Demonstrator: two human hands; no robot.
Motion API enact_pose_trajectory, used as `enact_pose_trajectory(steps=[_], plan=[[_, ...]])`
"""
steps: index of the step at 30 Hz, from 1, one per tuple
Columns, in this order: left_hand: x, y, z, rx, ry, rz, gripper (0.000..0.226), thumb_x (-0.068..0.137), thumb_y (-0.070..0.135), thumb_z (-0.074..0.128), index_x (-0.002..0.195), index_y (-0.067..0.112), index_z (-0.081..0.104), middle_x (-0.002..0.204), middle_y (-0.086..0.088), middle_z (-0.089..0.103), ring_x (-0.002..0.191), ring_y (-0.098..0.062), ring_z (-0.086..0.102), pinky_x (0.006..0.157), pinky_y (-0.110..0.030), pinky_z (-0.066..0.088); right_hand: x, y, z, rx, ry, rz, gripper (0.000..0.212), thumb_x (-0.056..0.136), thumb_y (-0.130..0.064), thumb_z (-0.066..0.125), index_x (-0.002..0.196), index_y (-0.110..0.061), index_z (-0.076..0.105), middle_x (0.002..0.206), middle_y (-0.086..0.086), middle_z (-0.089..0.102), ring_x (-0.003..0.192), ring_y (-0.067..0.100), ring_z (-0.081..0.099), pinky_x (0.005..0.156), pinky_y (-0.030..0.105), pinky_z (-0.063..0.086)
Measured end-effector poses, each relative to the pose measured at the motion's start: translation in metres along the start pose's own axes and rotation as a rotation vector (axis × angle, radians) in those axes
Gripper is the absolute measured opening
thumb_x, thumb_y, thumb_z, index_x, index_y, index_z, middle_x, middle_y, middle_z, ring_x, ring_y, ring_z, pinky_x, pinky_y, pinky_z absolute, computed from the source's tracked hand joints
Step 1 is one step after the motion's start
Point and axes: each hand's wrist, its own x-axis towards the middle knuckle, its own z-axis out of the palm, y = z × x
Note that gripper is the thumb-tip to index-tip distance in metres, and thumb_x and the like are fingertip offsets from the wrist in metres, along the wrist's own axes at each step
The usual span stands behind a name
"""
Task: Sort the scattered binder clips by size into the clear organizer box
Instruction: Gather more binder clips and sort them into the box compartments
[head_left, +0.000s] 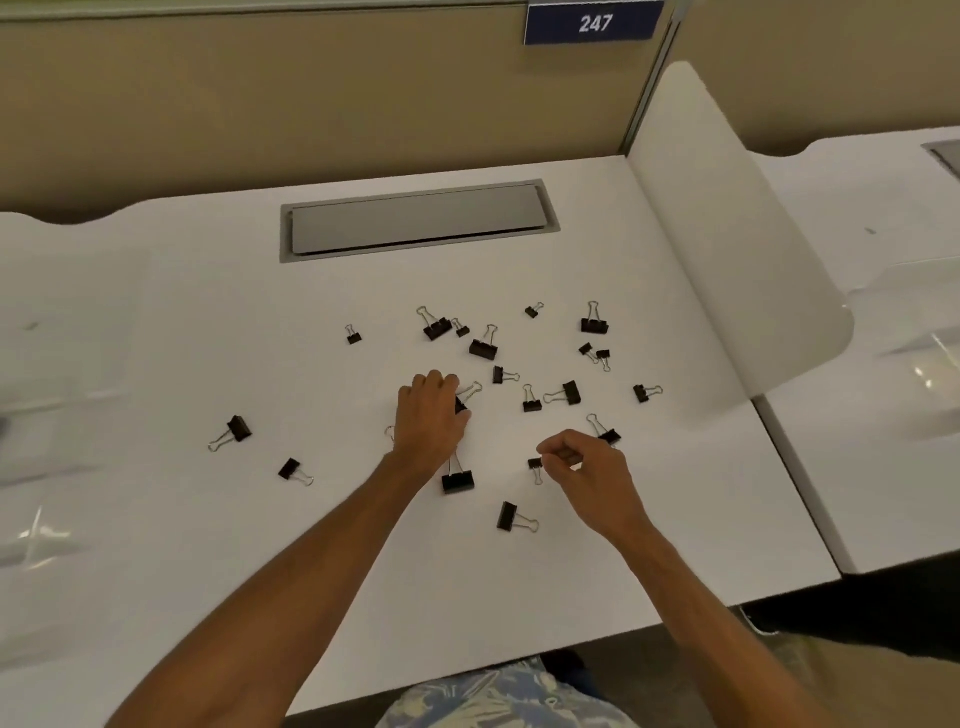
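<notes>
Black binder clips (595, 325) lie scattered on the white table (208, 312) around both hands; left hand (431, 415) grips a clip (462, 404), right hand (592, 473) pinches a small clip (535, 463); beige partition (260, 104) beyond them

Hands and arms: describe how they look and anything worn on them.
Two bare human hands, the left hand and right hand, on bare forearms with no sleeves in view. No gloves, watch, bands or rings show. At the bottom edge, a garment printed in blue and cream.
</notes>
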Motion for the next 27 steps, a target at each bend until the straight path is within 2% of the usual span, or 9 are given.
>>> enact_pose_trajectory(steps=[5, 8, 11, 14, 17, 19, 20, 22, 27], plan=[[-0.002, -0.006, -0.004, -0.247, 0.057, -0.086, 0.045, 0.088, 0.028, 0.068, 0.128, 0.011, 0.056, 0.119, -0.009, 0.058, 0.108, -0.025, 0.053, 0.089, -0.035, 0.043, 0.017, 0.003, 0.001, -0.017, -0.077, -0.031, 0.012, 0.091, -0.004, 0.063, 0.095, -0.011, 0.072, 0.089, -0.003, 0.071, 0.077, -0.006, 0.060, 0.072, 0.006, 0.047], [-0.009, -0.005, -0.011, -0.499, 0.082, -0.230, 0.047, 0.085, 0.022, 0.074, 0.127, 0.011, 0.057, 0.120, -0.006, 0.054, 0.104, -0.020, 0.057, 0.085, -0.026, 0.046, 0.028, 0.002, 0.001, -0.031, -0.111, -0.063, 0.012, 0.090, -0.004, 0.063, 0.095, -0.011, 0.073, 0.090, -0.002, 0.072, 0.078, 0.001, 0.062, 0.072, 0.006, 0.047], [-0.015, -0.002, -0.021, -0.805, 0.122, -0.372, 0.044, 0.077, 0.015, 0.082, 0.117, 0.012, 0.064, 0.114, -0.003, 0.054, 0.096, -0.017, 0.062, 0.081, -0.021, 0.050, 0.044, -0.002, 0.001, -0.042, -0.124, -0.085, 0.013, 0.090, -0.006, 0.064, 0.098, -0.011, 0.072, 0.092, -0.001, 0.071, 0.081, 0.003, 0.062, 0.072, 0.005, 0.047], [-0.020, 0.001, -0.031, -0.985, 0.145, -0.474, 0.040, 0.072, 0.014, 0.085, 0.106, 0.017, 0.065, 0.109, 0.000, 0.058, 0.087, -0.013, 0.064, 0.070, -0.016, 0.049, 0.071, -0.011, 0.004, -0.080, -0.121, -0.113, 0.012, 0.090, -0.008, 0.063, 0.098, -0.011, 0.071, 0.090, 0.000, 0.071, 0.076, 0.002, 0.061, 0.069, 0.004, 0.046], [-0.018, 0.003, -0.040, -1.234, 0.151, -0.577, 0.042, 0.070, 0.011, 0.087, 0.101, 0.014, 0.059, 0.106, -0.008, 0.064, 0.084, -0.024, 0.072, 0.074, -0.030, 0.057, 0.106, -0.022, 0.011, -0.134, -0.100, -0.114, 0.012, 0.090, -0.014, 0.064, 0.101, -0.013, 0.070, 0.085, -0.002, 0.070, 0.071, 0.006, 0.063, 0.066, 0.014, 0.053], [-0.015, 0.004, -0.045, -1.402, 0.148, -0.604, 0.044, 0.071, 0.008, 0.086, 0.100, 0.010, 0.055, 0.106, -0.018, 0.065, 0.076, -0.031, 0.075, 0.084, -0.043, 0.059, 0.128, -0.026, 0.017, -0.211, -0.093, -0.132, 0.017, 0.089, -0.021, 0.067, 0.106, -0.016, 0.067, 0.089, -0.002, 0.068, 0.078, 0.013, 0.064, 0.069, 0.028, 0.055], [-0.013, 0.004, -0.047, -1.437, 0.146, -0.608, 0.044, 0.071, 0.008, 0.086, 0.101, 0.008, 0.054, 0.105, -0.021, 0.066, 0.075, -0.033, 0.075, 0.087, -0.046, 0.058, 0.137, -0.028, 0.019, -0.264, -0.090, -0.142, 0.020, 0.090, -0.024, 0.067, 0.109, -0.017, 0.066, 0.093, -0.002, 0.067, 0.082, 0.014, 0.062, 0.069, 0.029, 0.051], [-0.009, 0.004, -0.049, -1.470, 0.143, -0.616, 0.043, 0.074, 0.009, 0.084, 0.104, 0.007, 0.053, 0.104, -0.023, 0.068, 0.076, -0.032, 0.075, 0.091, -0.046, 0.056, 0.153, -0.031, 0.025, -0.337, -0.081, -0.153, 0.023, 0.090, -0.026, 0.066, 0.112, -0.018, 0.064, 0.099, -0.001, 0.065, 0.088, 0.014, 0.060, 0.069, 0.026, 0.043], [0.000, 0.004, -0.051, -1.497, 0.151, -0.661, 0.038, 0.080, 0.010, 0.080, 0.107, 0.005, 0.054, 0.099, -0.020, 0.071, 0.078, -0.031, 0.075, 0.097, -0.047, 0.053, 0.177, -0.041, 0.040, -0.469, -0.079, -0.160, 0.026, 0.091, -0.028, 0.066, 0.114, -0.018, 0.064, 0.108, 0.001, 0.064, 0.096, 0.019, 0.061, 0.071, 0.028, 0.043]])
